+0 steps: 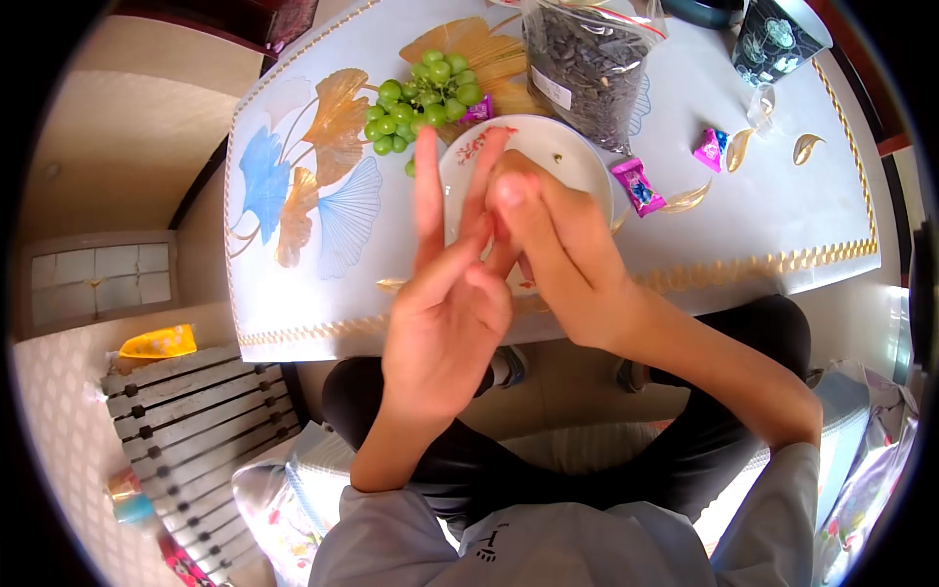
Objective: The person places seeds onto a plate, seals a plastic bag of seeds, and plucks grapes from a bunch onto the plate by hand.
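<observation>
Above the near part of the plate, my two hands meet with their fingertips together. My left hand (pixel 435 328) has two fingers stretched upward, while its thumb and other fingers are bent in toward the right hand. My right hand (pixel 572 249) is closed in a pinch, thumb on top, against the left fingers. Anything between the fingertips is hidden. Behind them lies a white plate (pixel 593 181) with a red pattern and a small greenish bit (pixel 558 158) on it. A bunch of green grapes (pixel 399 112) rests beside the plate at the back left.
A clear bag of dark sunflower seeds (pixel 587 83) stands behind the plate. Purple wrapped sweets (pixel 638 188) lie to its right, with another (pixel 712 149) farther right. A dark patterned cup (pixel 778 44) stands at the back right, near a small clear object (pixel 762 106).
</observation>
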Tool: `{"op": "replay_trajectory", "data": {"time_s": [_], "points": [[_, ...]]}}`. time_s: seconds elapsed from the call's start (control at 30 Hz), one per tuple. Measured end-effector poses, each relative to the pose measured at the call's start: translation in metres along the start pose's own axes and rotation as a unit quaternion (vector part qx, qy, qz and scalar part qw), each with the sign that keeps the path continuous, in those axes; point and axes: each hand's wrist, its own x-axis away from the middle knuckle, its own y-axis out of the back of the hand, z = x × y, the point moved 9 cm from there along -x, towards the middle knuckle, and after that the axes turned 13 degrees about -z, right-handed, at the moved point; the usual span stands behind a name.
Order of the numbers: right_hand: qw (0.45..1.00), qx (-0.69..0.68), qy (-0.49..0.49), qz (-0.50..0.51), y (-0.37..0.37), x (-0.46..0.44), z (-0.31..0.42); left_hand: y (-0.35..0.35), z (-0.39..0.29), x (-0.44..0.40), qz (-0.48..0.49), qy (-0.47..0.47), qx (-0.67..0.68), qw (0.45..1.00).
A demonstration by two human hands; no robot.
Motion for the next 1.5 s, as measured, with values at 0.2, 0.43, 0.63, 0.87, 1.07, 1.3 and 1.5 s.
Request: {"op": "replay_trajectory", "data": {"time_s": [0.2,0.43,0.63,0.87,1.07,1.3,1.5], "points": [[0.978,0.036,0.206,-0.016,0.001,0.011,0.012,0.002,0.011,0.001,-0.034,-0.024,-0.08,0.996],[0.953,0.113,0.281,-0.015,-0.001,0.01,0.035,-0.012,0.012,0.012,-0.022,-0.064,-0.134,0.989],[0.947,0.049,0.313,-0.044,0.0,0.017,0.035,-0.014,0.011,0.013,-0.033,-0.07,-0.187,0.979],[0.891,0.111,0.435,-0.06,-0.002,0.028,0.042,-0.01,0.014,0.014,-0.032,-0.063,-0.153,0.986],[0.908,0.114,0.402,-0.034,-0.003,0.024,0.036,0.0,0.013,0.015,-0.079,-0.025,-0.052,0.995],[0.968,0.118,0.22,0.011,-0.004,0.007,0.014,0.005,0.007,0.009,-0.069,-0.009,-0.095,0.993],[0.992,0.042,0.093,0.074,-0.001,-0.008,0.001,0.042,-0.041,-0.007,-0.119,-0.075,-0.132,0.981]]}}
